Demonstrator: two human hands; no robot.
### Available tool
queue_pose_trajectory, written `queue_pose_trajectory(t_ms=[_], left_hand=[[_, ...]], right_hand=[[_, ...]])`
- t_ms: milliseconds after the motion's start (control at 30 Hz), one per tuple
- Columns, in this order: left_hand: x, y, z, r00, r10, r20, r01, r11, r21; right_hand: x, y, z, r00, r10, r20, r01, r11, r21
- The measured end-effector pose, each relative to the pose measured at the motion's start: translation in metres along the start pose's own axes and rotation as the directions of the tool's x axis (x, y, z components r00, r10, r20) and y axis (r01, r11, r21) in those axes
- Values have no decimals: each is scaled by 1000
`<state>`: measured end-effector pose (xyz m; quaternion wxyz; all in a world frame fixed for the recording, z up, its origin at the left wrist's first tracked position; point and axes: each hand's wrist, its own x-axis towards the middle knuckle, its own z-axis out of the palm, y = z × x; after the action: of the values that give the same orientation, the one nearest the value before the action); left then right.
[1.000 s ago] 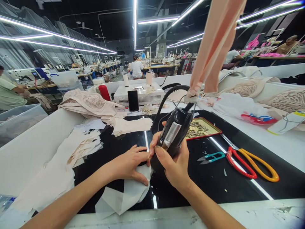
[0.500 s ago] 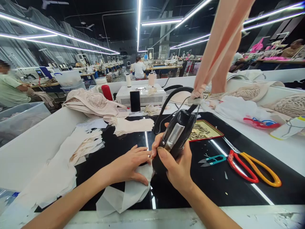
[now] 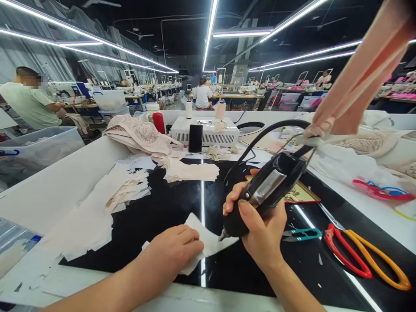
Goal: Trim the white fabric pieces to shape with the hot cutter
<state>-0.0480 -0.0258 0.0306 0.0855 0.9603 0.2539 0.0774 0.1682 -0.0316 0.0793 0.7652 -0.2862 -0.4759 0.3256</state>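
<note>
My right hand (image 3: 263,225) is wrapped round a black corded handheld tool (image 3: 269,182) with a silver lever on its side. The tool tilts down to the left, and its pointed metal tip (image 3: 223,235) meets a white fabric piece (image 3: 208,237) on the black work surface. My left hand (image 3: 177,247) is closed on the left part of that fabric, its fingers bent and pressed together. The fabric under the left hand is partly hidden. A knotted pink fabric strip (image 3: 351,82) holds the tool's cable end from above.
Teal thread snips (image 3: 305,234) and red-and-orange-handled scissors (image 3: 354,251) lie at right, near a tray (image 3: 302,193) of small pieces. Layered fabric pieces (image 3: 84,208) lie at left, with another stack (image 3: 191,170) ahead. Behind are a phone (image 3: 195,138) and a white box (image 3: 217,130).
The view has turned left and things appear shifted right. My left hand's outstretched fingers have curled over the fabric. The tool leans over more, and its tip now shows on the fabric.
</note>
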Motion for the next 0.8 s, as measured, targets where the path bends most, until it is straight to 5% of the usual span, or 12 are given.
queue_pose_trajectory(t_ms=[133,333,567,800], left_hand=[[-5,-18,-9,991,117,-64,-125,982,-140],[7,-27,-16,980,67,-186,-102,977,-185],[49,-39,0,957,185,-221,-206,976,-74],[50,-53,7,944,241,-227,-267,959,-94]], right_hand=[[-2,0,1,1000,26,-9,-26,1000,7],[-6,-1,-1,999,42,17,-42,999,16],[-18,-8,-10,996,44,78,-44,999,7],[-24,-19,-12,996,36,80,-37,999,11]])
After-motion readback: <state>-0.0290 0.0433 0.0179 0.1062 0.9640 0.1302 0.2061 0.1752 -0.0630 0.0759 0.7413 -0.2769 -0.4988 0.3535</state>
